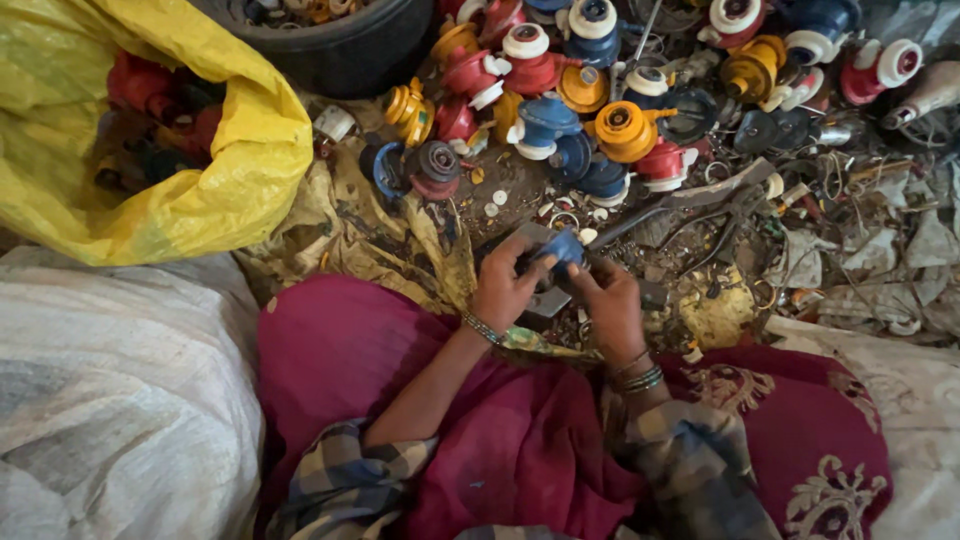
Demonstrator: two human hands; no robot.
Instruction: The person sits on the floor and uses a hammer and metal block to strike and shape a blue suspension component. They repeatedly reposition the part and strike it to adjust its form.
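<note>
Gripping both hands, left hand (505,285) and right hand (610,300): small rounded blue plastic part (563,247).

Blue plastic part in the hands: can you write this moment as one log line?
left hand: holds blue plastic part | right hand: grips same part | behind: pile of coloured parts | left: yellow sack

a: what's in the hands?
b: left hand (505,285) and right hand (610,305) both grip a small blue part (563,247) over the maroon lap (380,350)
a: and around them?
b: a heap of red, blue and orange parts (560,100) just beyond, a yellow sack (220,150) to the left, a white sack (110,400) beside the lap
</note>
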